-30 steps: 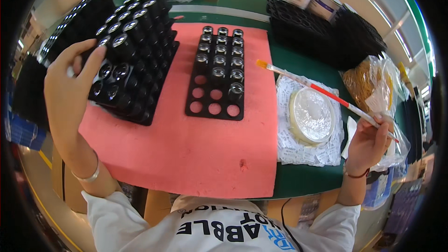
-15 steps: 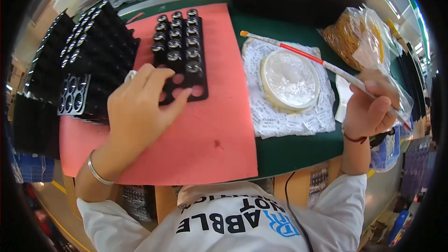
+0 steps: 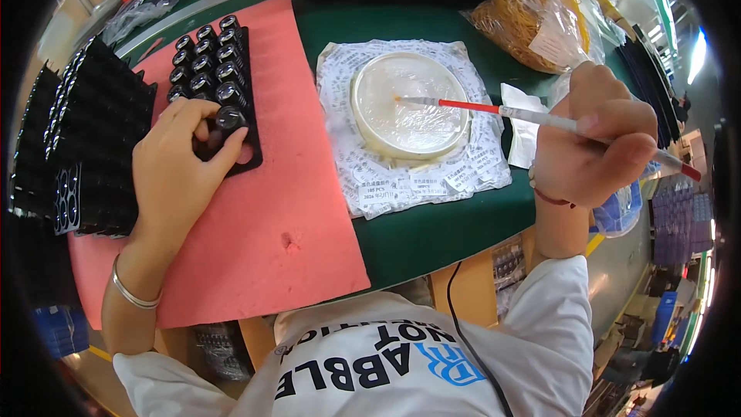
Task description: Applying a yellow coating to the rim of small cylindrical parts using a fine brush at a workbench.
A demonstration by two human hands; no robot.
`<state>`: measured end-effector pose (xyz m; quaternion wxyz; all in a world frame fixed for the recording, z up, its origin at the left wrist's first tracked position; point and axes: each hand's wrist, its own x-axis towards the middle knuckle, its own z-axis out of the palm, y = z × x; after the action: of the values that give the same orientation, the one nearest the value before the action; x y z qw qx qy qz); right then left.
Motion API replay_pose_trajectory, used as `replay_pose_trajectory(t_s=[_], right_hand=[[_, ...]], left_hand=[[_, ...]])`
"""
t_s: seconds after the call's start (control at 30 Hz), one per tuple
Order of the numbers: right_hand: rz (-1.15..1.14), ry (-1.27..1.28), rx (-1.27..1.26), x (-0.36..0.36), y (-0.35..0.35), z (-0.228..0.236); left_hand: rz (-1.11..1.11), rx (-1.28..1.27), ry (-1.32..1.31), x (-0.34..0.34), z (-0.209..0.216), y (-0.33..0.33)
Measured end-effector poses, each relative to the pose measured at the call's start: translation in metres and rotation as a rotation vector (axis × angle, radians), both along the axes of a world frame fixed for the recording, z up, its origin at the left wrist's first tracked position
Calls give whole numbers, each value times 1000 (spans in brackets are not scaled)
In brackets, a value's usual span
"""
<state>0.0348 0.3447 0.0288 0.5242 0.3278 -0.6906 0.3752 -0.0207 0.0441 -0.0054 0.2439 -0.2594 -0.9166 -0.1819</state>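
Note:
My right hand (image 3: 598,139) grips a thin paintbrush (image 3: 525,114) with a red and pale handle. Its orange bristle tip is over the round, shallow white dish (image 3: 357,112), which holds a clear, glossy film or substance; whether the tip touches it I cannot tell. My left hand (image 3: 174,154) is at the near end of a black tray (image 3: 255,153), with thumb and fingers closed around a short black cylinder (image 3: 230,120) with a shiny top. Rows of similar cylinders (image 3: 202,64) stand upright in the tray. Pink shows through a hole beside my thumb.
The tray lies on a pink foam mat (image 3: 255,255). Stacked black trays (image 3: 100,108) stand at the left. Under the dish is a pad covered in printed labels (image 3: 378,197). A plastic bag of yellow rubber bands (image 3: 525,19) and a folded white paper (image 3: 521,127) lie farther right.
The brush has come down and left, its tip now over the dish. My left thumb and fingers have closed around a cylinder at the tray's near end. The whole view has shifted.

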Motion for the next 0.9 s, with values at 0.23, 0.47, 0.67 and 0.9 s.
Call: replay_pose_trajectory(t_s=[0.23, 0.47, 0.67, 0.9], right_hand=[[80, -1, 7, 7, 4, 1], [97, -96, -44, 2, -1, 1], [229, -256, -517, -18, 6, 5], [590, -533, -804, -23, 8, 5]], left_hand=[[-162, 136, -53, 24, 11, -4], [-258, 207, -242, 23, 2, -10], [-302, 434, -595, 23, -3, -11], [-318, 946, -930, 18, -5, -15]])
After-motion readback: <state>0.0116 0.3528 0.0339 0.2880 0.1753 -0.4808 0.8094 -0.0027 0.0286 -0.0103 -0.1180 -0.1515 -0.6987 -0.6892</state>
